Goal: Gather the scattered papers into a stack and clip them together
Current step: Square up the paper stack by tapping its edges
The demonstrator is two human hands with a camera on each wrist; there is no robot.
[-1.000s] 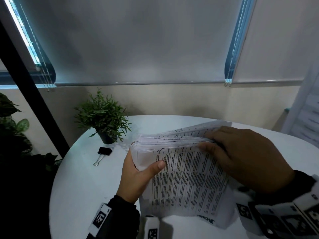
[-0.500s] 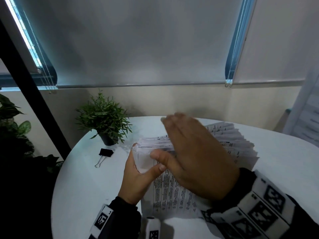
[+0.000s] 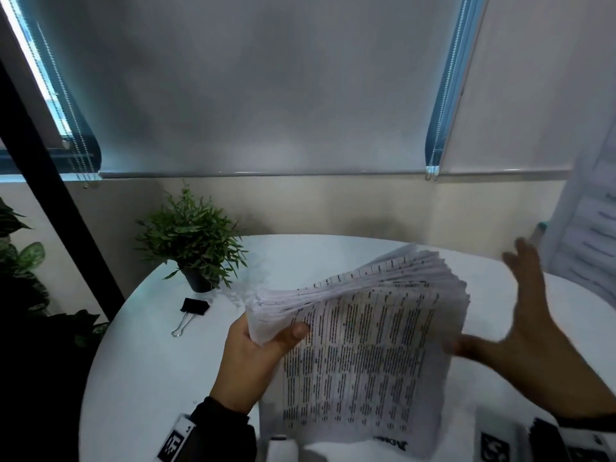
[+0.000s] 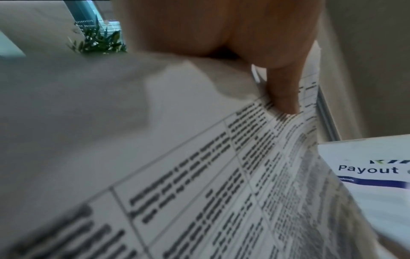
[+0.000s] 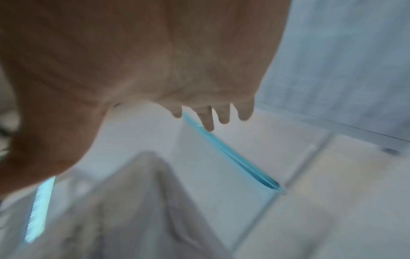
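Observation:
A thick stack of printed papers [image 3: 363,345] stands tilted above the round white table [image 3: 140,378], its top edges fanned unevenly. My left hand [image 3: 256,355] grips the stack's upper left corner, thumb on the front sheet; the left wrist view shows the thumb [image 4: 281,84] pressed onto the papers [image 4: 188,175]. My right hand [image 3: 526,331] is off the stack to its right, blurred, fingers spread and holding nothing; the right wrist view shows its straight fingers [image 5: 208,113]. A black binder clip [image 3: 191,311] lies on the table, left of the stack.
A small potted plant [image 3: 193,241] stands at the table's back left, just behind the clip. A white printed banner [image 3: 590,228] stands at the far right. Larger leafy plants [image 3: 20,261] fill the dark left edge.
My right hand has left the top of the stack, swept across it and swung out to the right with fingers spread. My left hand keeps its grip on the corner.

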